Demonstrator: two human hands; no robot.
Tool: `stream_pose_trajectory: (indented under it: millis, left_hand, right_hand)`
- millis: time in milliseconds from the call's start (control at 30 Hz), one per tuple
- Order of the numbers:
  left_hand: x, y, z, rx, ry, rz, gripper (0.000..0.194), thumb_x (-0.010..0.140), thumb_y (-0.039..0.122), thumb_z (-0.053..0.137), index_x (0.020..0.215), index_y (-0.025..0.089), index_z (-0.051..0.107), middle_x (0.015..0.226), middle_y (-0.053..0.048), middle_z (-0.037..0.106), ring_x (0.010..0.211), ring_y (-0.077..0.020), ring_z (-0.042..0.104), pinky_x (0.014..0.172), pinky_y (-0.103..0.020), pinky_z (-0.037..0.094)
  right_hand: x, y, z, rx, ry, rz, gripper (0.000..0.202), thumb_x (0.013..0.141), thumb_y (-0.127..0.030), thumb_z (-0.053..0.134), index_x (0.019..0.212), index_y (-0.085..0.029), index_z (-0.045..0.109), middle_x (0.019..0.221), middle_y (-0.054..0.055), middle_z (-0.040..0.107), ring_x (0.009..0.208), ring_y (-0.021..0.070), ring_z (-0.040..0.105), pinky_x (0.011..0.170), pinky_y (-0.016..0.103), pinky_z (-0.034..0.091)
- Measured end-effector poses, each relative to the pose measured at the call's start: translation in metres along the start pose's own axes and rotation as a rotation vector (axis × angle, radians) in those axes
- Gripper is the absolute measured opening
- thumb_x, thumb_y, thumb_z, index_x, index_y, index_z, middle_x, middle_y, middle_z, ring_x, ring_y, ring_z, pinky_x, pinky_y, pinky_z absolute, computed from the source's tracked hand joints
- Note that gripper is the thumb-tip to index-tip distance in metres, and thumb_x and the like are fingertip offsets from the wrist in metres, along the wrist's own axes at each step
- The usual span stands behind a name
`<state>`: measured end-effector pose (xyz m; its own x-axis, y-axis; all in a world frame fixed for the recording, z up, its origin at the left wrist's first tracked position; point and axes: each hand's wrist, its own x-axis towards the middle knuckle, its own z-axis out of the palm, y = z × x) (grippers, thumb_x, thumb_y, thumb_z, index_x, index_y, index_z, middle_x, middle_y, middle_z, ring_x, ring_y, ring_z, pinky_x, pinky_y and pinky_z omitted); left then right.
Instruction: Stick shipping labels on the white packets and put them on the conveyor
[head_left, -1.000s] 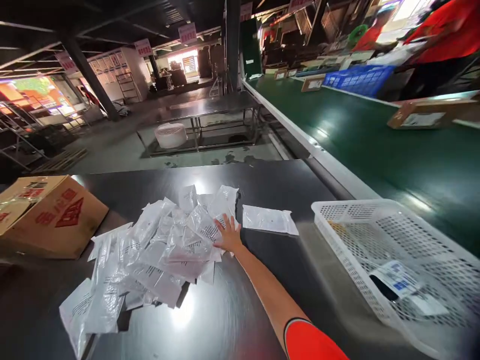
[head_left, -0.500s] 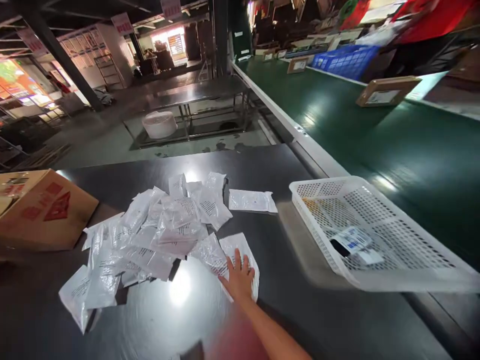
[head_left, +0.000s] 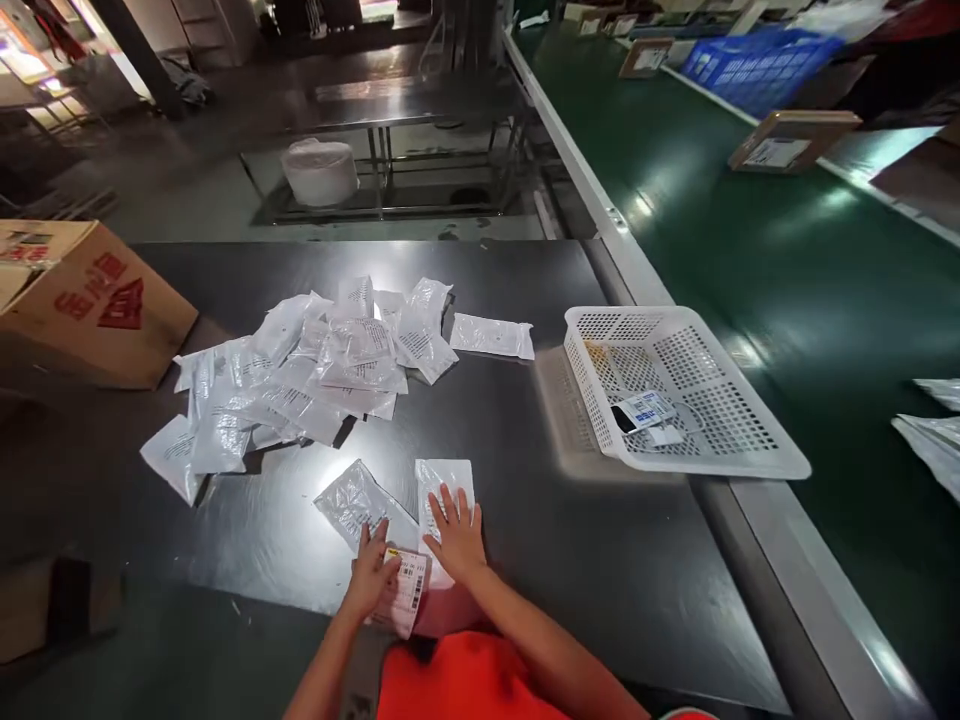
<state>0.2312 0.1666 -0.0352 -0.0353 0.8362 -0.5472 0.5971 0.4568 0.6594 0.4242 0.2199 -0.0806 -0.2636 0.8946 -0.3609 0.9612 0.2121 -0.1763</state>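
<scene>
My left hand is at the front edge of the table, its thumb over a white shipping label with a barcode and a yellow mark. Its index and middle fingers stretch onto a clear-and-white plastic mailer bag. My right hand lies flat with spread fingers on another white mailer bag, pressing it against the table. Under the left palm, the grip on the label is partly hidden. Beyond both hands is a heap of similar printed mailer bags, and a single bag lies to its right.
A white perforated basket holding small packets sits at the right, overlapping the edge of the green conveyor belt. At the left stands a cardboard box. A brown parcel and a blue crate are across the belt.
My left hand has come into view with the shipping label. The right hand has drawn a mailer bag nearer to me, away from the heap. The view has tilted down.
</scene>
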Motion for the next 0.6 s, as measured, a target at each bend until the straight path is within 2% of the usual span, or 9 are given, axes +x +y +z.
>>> stream_pose_trajectory:
  millis: [67, 167, 267, 367, 467, 533, 600]
  left_hand:
    - [0.003, -0.006, 0.003, 0.03, -0.008, 0.012, 0.015, 0.081, 0.027, 0.052, 0.076, 0.02, 0.064, 0.157, -0.006, 0.034, 0.149, -0.0337, 0.005, 0.113, -0.067, 0.018]
    - [0.002, -0.016, -0.004, -0.004, 0.002, 0.074, 0.015, 0.08, 0.028, 0.055, 0.075, 0.02, 0.066, 0.149, -0.007, 0.047, 0.149, -0.0298, 0.012, 0.119, -0.055, 0.02]
    - [0.002, -0.027, -0.02, -0.11, -0.011, 0.087, 0.024, 0.076, 0.033, 0.058, 0.092, 0.02, 0.072, 0.138, -0.007, 0.06, 0.146, -0.0275, 0.024, 0.119, -0.047, 0.026]
    - [0.002, -0.035, -0.035, -0.173, -0.017, 0.061, 0.043, 0.074, 0.038, 0.059, 0.111, 0.018, 0.07, 0.138, -0.01, 0.059, 0.144, -0.0288, 0.029, 0.116, -0.046, 0.03]
    - [0.003, -0.035, -0.042, -0.095, -0.012, 0.014, 0.048, 0.076, 0.043, 0.055, 0.115, 0.018, 0.068, 0.139, -0.011, 0.058, 0.142, -0.0319, 0.033, 0.118, -0.055, 0.02]
    - [0.003, -0.029, -0.035, 0.012, 0.007, 0.026, 0.048, 0.08, 0.042, 0.051, 0.122, 0.024, 0.065, 0.139, -0.007, 0.058, 0.142, -0.0318, 0.032, 0.119, -0.061, 0.006]
    - [0.006, -0.023, -0.017, 0.107, 0.005, 0.106, 0.049, 0.082, 0.04, 0.05, 0.129, 0.029, 0.059, 0.144, -0.004, 0.052, 0.144, -0.0311, 0.029, 0.119, -0.062, 0.003]
  right_hand:
    - [0.014, 0.015, -0.007, -0.026, 0.017, -0.063, 0.066, 0.092, -0.047, 0.043, 0.152, -0.033, 0.018, 0.161, 0.002, 0.005, 0.146, 0.0369, 0.003, 0.112, 0.065, 0.006]
    - [0.037, 0.019, -0.016, -0.032, 0.046, -0.12, 0.064, 0.094, -0.048, 0.038, 0.152, -0.032, 0.017, 0.16, 0.002, 0.002, 0.146, 0.0364, 0.001, 0.111, 0.065, 0.005]
    - [0.041, -0.001, -0.009, 0.015, 0.015, -0.111, 0.068, 0.092, -0.053, 0.04, 0.152, -0.031, 0.017, 0.16, 0.003, 0.002, 0.146, 0.0381, 0.0, 0.111, 0.066, 0.003]
    - [0.021, -0.035, 0.015, 0.11, -0.014, -0.148, 0.071, 0.091, -0.058, 0.041, 0.152, -0.036, 0.012, 0.16, 0.0, 0.001, 0.146, 0.0368, -0.001, 0.112, 0.066, 0.002]
    - [0.014, -0.053, 0.025, 0.17, 0.028, -0.142, 0.072, 0.092, -0.054, 0.04, 0.152, -0.035, 0.005, 0.16, 0.002, 0.0, 0.146, 0.037, 0.0, 0.111, 0.067, 0.004]
    - [0.04, -0.045, 0.008, 0.158, 0.093, -0.124, 0.071, 0.093, -0.05, 0.041, 0.153, -0.033, 0.007, 0.16, 0.005, -0.001, 0.146, 0.0379, 0.0, 0.111, 0.067, 0.006]
    - [0.094, -0.022, -0.03, 0.11, 0.174, -0.106, 0.07, 0.093, -0.046, 0.043, 0.153, -0.031, 0.012, 0.161, 0.006, 0.0, 0.146, 0.0378, -0.001, 0.112, 0.064, 0.006]
